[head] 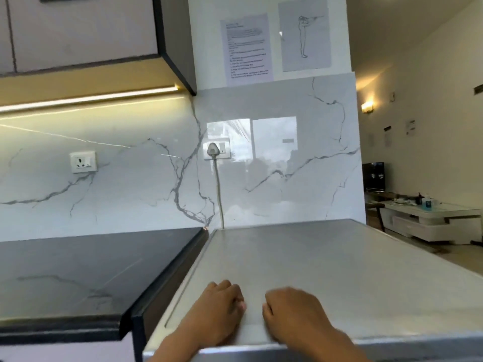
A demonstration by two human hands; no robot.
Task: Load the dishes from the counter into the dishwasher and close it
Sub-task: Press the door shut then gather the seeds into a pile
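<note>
The left hand and right hand rest curled, holding nothing, at the front edge of the grey surface, and with no dishes showing, loading looks done.

home kitchen | marble backsplash | wall cabinets | black counter

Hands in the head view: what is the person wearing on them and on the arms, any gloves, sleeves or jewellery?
Nothing worn shows. The left hand and right hand are bare: no gloves or rings. The forearms are bare too, with no sleeve, watch or bracelet down to the frame's edge. Slight blur could hide fine details.
</note>
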